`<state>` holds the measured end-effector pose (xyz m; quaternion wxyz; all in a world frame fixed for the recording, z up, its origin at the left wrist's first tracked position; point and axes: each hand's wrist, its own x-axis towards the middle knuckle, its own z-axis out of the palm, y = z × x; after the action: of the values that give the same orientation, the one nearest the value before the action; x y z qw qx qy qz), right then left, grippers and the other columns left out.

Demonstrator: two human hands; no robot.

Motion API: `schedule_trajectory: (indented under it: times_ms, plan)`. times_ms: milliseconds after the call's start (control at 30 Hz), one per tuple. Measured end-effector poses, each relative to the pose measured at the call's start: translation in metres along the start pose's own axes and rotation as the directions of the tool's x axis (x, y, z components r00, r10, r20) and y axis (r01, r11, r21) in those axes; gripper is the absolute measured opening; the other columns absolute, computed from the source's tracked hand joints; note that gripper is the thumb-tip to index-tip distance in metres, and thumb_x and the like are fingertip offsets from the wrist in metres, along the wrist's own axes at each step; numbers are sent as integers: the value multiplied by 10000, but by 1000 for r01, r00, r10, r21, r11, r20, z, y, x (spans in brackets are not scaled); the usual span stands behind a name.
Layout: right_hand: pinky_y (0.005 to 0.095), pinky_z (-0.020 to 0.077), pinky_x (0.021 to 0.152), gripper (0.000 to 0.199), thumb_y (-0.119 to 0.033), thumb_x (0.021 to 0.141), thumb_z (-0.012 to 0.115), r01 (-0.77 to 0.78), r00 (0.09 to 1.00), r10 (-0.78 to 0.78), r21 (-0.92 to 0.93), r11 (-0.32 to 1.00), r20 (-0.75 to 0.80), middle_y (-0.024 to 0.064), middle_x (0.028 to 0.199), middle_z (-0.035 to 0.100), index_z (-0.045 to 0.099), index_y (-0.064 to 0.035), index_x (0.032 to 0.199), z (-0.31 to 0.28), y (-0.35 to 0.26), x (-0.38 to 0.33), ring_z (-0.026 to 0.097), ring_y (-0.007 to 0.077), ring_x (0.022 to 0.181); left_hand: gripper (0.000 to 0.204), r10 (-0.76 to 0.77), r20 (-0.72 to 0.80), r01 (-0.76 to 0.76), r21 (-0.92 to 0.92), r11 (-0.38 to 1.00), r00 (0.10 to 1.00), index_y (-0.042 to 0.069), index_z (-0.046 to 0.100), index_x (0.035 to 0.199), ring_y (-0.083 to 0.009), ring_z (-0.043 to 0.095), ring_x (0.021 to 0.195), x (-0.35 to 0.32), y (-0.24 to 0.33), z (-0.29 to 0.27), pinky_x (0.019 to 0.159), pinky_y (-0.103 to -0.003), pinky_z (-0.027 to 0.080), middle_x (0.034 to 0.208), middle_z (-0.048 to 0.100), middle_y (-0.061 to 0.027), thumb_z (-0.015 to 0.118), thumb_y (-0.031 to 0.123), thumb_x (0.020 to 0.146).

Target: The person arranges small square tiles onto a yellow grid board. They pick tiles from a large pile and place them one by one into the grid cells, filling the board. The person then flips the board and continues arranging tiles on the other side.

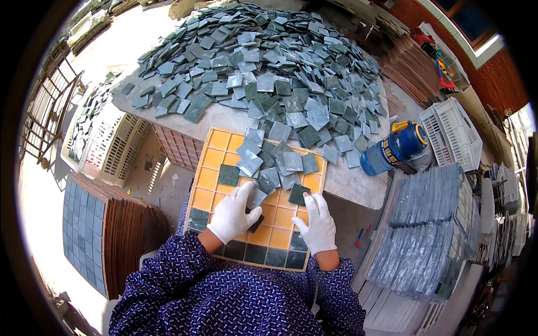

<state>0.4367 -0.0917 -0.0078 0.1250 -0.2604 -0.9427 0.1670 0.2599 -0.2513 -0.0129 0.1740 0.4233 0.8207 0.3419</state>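
Observation:
My left hand [231,215], in a white knitted glove, has thumb and fingers curled round a grey-green stone tile [257,197]; a darker tile [255,224] shows tilted below the thumb. My right hand [319,225], gloved alike, has its thumb and fingers apart, the fingertips at the edge of a dark green tile [299,194]. Both are over a gridded tray [208,178] with orange-yellow square cells. Dark tiles fill most cells of its nearest row, and one tile [228,175] lies flat farther up at left. Loose tiles [269,179] overlap across its far middle.
A large heap of square tiles [263,56] covers the pale worktable [358,185]. A blue bottle [395,148] stands at its right edge. Wrapped tile stacks [420,224] and white crates [453,134] lie right; stacked sheets [120,241] and another crate [115,148] stand left.

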Motion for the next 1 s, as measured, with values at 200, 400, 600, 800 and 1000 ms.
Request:
schedule_trajectory:
  times_ms: [200, 400, 600, 800, 1000]
  plan:
    - [412, 498, 865, 576, -241, 825, 684, 169, 983, -164, -55, 984, 83, 146, 1239, 516, 459, -71, 1327, 14, 22, 43, 565, 332, 1070, 368, -183, 383, 417, -723, 551, 906, -14, 584, 1172, -126, 639, 770, -9, -32, -65, 687, -261, 510, 879, 654, -64, 406, 266, 1014]
    - [404, 504, 841, 521, -244, 784, 715, 133, 981, -159, 209, 969, 111, 154, 1174, 561, 526, -39, 1224, -1, -1, 7, 592, 331, 1029, 238, -170, 228, 233, -290, 928, 959, -25, 644, 1030, -270, 663, 807, -33, -62, -77, 738, -349, 516, 899, 674, -160, 555, 163, 915]
    - [409, 510, 840, 511, -238, 774, 722, 98, 950, -132, 130, 987, 282, 139, 1204, 540, 536, -59, 1215, -6, -19, -38, 602, 334, 1000, 254, 55, 131, -48, -57, 997, 990, 29, 644, 1062, -322, 615, 828, -57, -56, -67, 758, -372, 513, 978, 626, -152, 645, 128, 828]
    - [410, 503, 840, 481, -197, 792, 706, 41, 940, -92, 159, 986, 330, 137, 1224, 498, 527, -54, 1215, -2, -20, -43, 587, 339, 1020, 553, 145, 192, -192, 256, 947, 971, 70, 551, 1204, -335, 550, 995, -63, -56, -69, 839, -405, 486, 1121, 503, -120, 749, 258, 723]
    - [404, 512, 817, 466, -194, 758, 744, 14, 951, -60, 153, 988, 302, 133, 1149, 525, 582, -46, 1170, 4, -28, -46, 600, 328, 965, 545, 212, 206, -276, 369, 888, 955, 57, 546, 1175, -289, 545, 969, -67, -50, -63, 834, -385, 471, 1071, 496, -104, 748, 225, 698]
